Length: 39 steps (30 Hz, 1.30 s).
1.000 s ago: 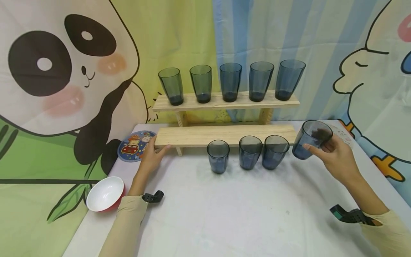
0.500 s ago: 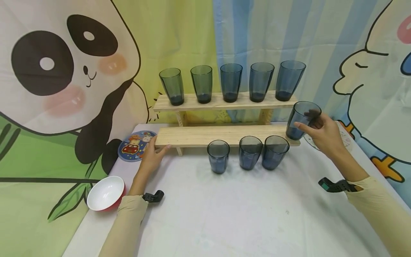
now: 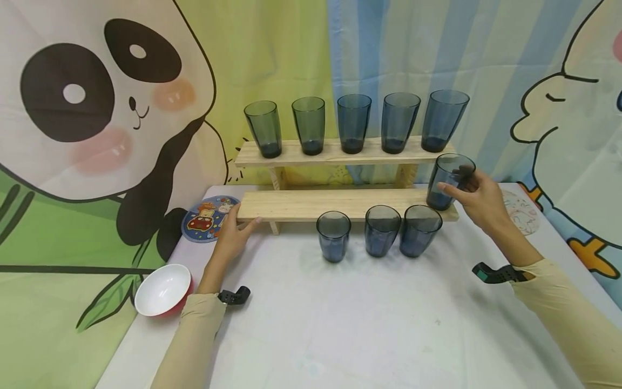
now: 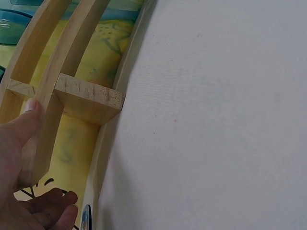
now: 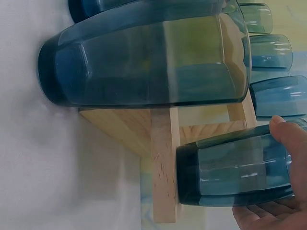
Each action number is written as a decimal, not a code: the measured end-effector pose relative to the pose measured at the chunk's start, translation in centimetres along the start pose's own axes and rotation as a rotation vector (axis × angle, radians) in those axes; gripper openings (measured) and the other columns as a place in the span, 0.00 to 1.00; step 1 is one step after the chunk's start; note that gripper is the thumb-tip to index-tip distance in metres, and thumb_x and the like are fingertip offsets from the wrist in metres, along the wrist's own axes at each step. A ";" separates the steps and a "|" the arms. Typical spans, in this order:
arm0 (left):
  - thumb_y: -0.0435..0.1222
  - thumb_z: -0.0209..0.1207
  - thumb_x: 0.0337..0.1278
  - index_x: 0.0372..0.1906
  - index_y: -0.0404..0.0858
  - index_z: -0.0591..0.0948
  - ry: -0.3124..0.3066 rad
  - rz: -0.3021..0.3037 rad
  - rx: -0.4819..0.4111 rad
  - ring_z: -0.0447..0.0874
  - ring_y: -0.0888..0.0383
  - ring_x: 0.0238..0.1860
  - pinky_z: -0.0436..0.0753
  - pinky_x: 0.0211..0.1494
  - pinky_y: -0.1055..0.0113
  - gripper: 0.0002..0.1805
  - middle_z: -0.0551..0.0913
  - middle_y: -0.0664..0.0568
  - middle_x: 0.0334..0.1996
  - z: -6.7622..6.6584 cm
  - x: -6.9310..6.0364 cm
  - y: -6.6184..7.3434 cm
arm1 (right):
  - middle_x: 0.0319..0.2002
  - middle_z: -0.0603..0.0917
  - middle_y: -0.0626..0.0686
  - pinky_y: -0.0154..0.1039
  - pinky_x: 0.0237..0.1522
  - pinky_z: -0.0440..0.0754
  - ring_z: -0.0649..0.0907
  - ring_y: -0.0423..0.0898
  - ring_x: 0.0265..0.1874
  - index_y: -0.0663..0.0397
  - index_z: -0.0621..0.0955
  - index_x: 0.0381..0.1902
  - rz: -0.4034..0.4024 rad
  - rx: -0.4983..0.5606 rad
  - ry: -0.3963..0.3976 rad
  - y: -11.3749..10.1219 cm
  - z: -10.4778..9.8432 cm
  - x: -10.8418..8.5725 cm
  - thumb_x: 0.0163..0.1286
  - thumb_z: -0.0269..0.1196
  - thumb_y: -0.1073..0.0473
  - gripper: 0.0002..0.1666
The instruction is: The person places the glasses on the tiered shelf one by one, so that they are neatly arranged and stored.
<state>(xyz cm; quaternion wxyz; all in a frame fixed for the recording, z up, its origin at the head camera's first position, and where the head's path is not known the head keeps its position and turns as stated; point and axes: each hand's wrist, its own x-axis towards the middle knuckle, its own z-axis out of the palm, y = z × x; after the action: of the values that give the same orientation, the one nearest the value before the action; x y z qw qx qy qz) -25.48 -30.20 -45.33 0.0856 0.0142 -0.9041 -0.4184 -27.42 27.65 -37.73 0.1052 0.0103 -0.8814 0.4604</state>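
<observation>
My right hand [image 3: 481,204] holds a blue-tinted drinking glass [image 5: 235,167] near its rim, thumb on one side and fingers on the other. That glass is upright, its base on the right end of the lower board of a two-tier wooden shelf [image 3: 311,204]. At the board's left end, my left hand [image 3: 232,237] grips the corner; in the left wrist view its thumb [image 4: 31,106] presses the wood. Three like glasses stand on the table before the shelf: a left one [image 3: 333,237], a middle one [image 3: 382,232] and a right one [image 3: 420,232].
Several matching glasses [image 3: 353,124] line the upper board [image 3: 335,154]. A white bowl [image 3: 163,290] with a red outside sits at the table's left edge. One round cartoon mat [image 3: 201,221] lies left of the shelf, a pale round mat [image 3: 521,212] at right. Printed curtains hang behind.
My right hand has carried its glass left and back, from beside the shelf onto the lower board's right end. The left hand stays at the board's left corner.
</observation>
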 end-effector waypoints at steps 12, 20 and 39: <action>0.57 0.64 0.71 0.84 0.36 0.53 -0.001 0.010 -0.006 0.63 0.32 0.78 0.64 0.80 0.39 0.52 0.62 0.28 0.77 0.2 0.3 -0.1 | 0.78 0.66 0.65 0.62 0.76 0.68 0.68 0.64 0.77 0.59 0.61 0.80 -0.005 0.078 -0.042 0.6 0.2 0.1 0.72 0.68 0.35 0.53; 0.58 0.63 0.71 0.85 0.36 0.52 -0.009 0.008 -0.013 0.61 0.32 0.79 0.63 0.80 0.38 0.52 0.61 0.28 0.78 0.3 0.4 0.0 | 0.84 0.53 0.66 0.65 0.79 0.58 0.57 0.67 0.82 0.56 0.47 0.87 0.025 0.056 -0.125 0.8 -1.3 -1.0 0.75 0.65 0.35 0.60; 0.54 0.64 0.72 0.85 0.35 0.51 0.003 0.010 -0.026 0.65 0.32 0.77 0.64 0.80 0.40 0.51 0.60 0.29 0.78 0.1 -0.1 0.2 | 0.77 0.66 0.72 0.66 0.71 0.70 0.67 0.73 0.75 0.63 0.55 0.84 -0.044 -0.050 -0.281 2.0 1.4 -8.4 0.69 0.73 0.41 0.61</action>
<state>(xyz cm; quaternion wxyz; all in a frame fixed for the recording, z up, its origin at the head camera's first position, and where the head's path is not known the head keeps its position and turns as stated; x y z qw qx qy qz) -25.43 -29.94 -45.26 0.0892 0.0092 -0.8986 -0.4295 -19.66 27.01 -41.74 -0.0088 0.0915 -0.8983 0.4297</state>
